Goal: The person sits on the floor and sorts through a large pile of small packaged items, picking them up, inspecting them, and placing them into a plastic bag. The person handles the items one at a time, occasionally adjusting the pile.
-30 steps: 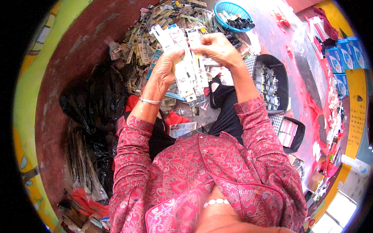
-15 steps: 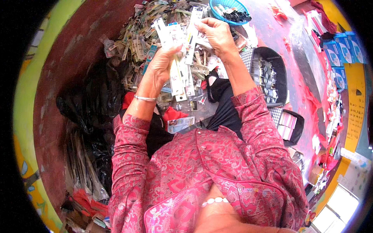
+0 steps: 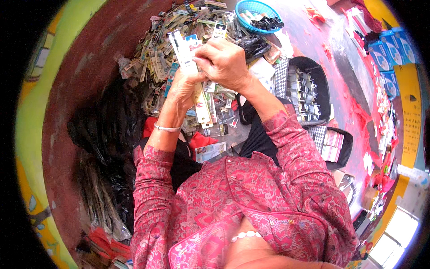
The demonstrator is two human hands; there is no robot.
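You are clasping a bundle of narrow strips (image 3: 181,50) in your left grip (image 3: 184,84), thumb on top and fingers curled beneath. The strips are passing through that grip, with their far ends sticking out beyond it and their near ends emerging just to the right of your left wrist. Your right grip (image 3: 226,62) is lying across the middle of the bundle, bent fingers meeting the left thumb; its fingertips are hidden, so you are leaving it impossible to tell whether they are pinching anything. A single strip (image 3: 219,30) is showing just past your right knuckles, and whether you are holding it cannot be told.

The strips are looking flat, thin and mostly white, with dark printed marks and a glossy face; the longest near end is carrying a small dark spot close to its edge. Their long axis is running from far left to near right, steeper than it is slanted, and the near ends are pointing toward your lap.

Beyond the bundle, a heap of similar strips (image 3: 154,65) is spreading, and a blue basket (image 3: 243,6) is standing to its right.
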